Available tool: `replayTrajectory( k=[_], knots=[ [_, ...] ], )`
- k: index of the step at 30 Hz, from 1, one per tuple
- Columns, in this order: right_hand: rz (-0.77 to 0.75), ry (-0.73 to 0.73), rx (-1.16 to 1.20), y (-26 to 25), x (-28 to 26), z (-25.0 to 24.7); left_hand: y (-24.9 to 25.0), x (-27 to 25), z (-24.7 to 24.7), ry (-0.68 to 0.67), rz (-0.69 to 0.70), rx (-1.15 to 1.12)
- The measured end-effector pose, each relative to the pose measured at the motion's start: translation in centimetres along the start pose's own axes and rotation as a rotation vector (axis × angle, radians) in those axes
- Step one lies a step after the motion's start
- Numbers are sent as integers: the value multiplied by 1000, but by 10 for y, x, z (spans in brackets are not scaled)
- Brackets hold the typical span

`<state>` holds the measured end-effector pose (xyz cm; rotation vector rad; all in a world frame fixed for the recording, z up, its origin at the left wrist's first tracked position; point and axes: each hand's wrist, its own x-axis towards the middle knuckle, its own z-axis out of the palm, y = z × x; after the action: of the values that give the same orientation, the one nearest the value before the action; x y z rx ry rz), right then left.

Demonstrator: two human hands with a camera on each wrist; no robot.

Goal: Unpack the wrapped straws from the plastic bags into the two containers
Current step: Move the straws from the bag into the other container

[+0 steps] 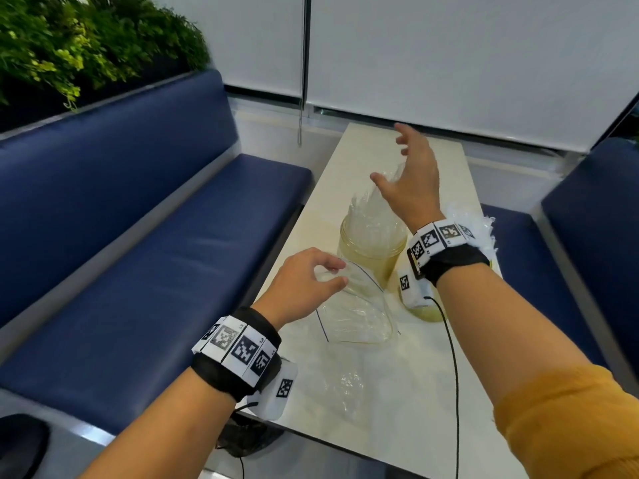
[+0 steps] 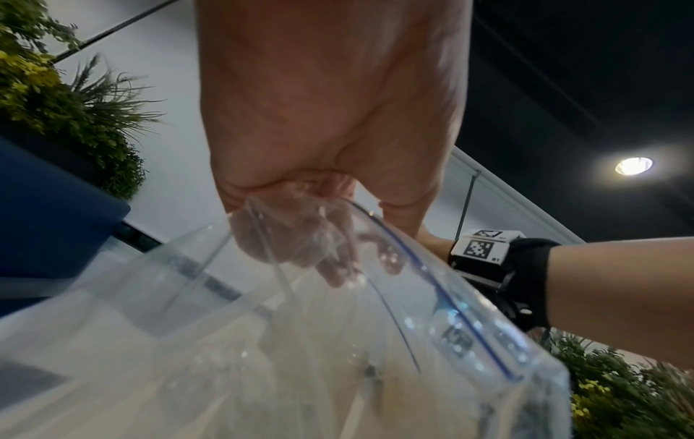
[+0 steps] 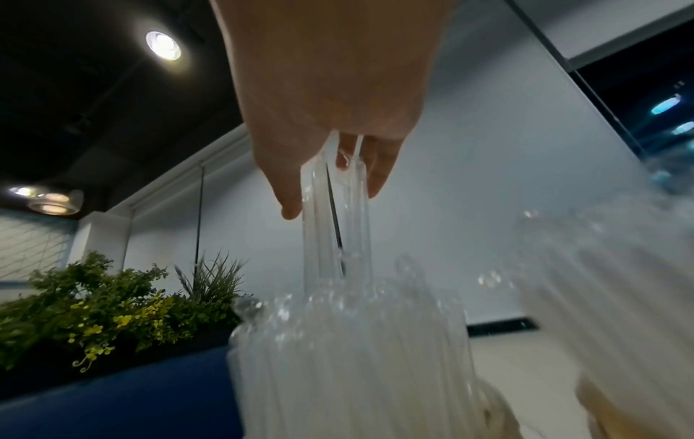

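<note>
A clear zip bag (image 1: 356,316) with a blue seal line hangs over the table, and my left hand (image 1: 340,273) pinches its upper edge. In the left wrist view the fingers (image 2: 319,237) curl into the bag's (image 2: 375,341) open mouth. Behind it stands a clear jar (image 1: 366,261) packed with wrapped straws (image 1: 373,216). My right hand (image 1: 389,153) hovers over their tips with fingers spread, gripping nothing. In the right wrist view a few straws (image 3: 330,225) stand up between thumb and fingers of the hand (image 3: 332,199). A second container (image 1: 427,311) sits mostly hidden behind my right wrist.
An empty crumpled bag (image 1: 349,385) lies on the cream table (image 1: 415,426) near its front edge. Blue benches (image 1: 155,254) flank the table on both sides. Plants (image 1: 69,46) stand behind the left bench. A black cable (image 1: 453,368) runs from my right wrist.
</note>
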<state>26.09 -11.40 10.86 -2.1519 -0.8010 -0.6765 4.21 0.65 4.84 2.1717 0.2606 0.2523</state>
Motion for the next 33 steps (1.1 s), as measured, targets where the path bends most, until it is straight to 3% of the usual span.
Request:
replayTrajectory(
  k=[3, 7, 10, 12, 15, 17, 19, 22, 23, 26, 29, 33],
  knots=[
    [-95, -236, -222, 2, 5, 6, 4, 0, -2, -8, 8, -2],
    [-118, -415, -406, 18, -16, 22, 11, -1, -4, -19, 6, -16],
    [-160, -661, -560, 24, -34, 27, 14, -2, -6, -33, 0, -16],
    [-167, -584, -490, 17, -36, 19, 15, -3, -6, -54, 0, -5],
    [-165, -240, -310, -6, -38, -7, 17, -5, -4, -86, 15, 14],
    [-157, -202, -213, -26, -47, -28, 19, -6, -2, -87, 29, 29],
    [-120, -412, -114, -44, -62, -47, 19, -6, 1, -85, 37, 43],
    [24, -920, -47, -51, -93, -55, 19, -6, 4, -88, 36, 50],
    [28, -1023, -59, -51, -105, -51, 20, -7, 6, -91, 38, 47],
    [-58, -1036, -136, -48, -141, -24, 20, -9, 12, -105, 47, 29],
    [-132, -982, -499, -40, -163, 4, 21, -13, 17, -114, 52, 45],
    [-204, -1152, -847, -40, -176, 16, 22, -17, 17, -114, 65, 48]
  ],
)
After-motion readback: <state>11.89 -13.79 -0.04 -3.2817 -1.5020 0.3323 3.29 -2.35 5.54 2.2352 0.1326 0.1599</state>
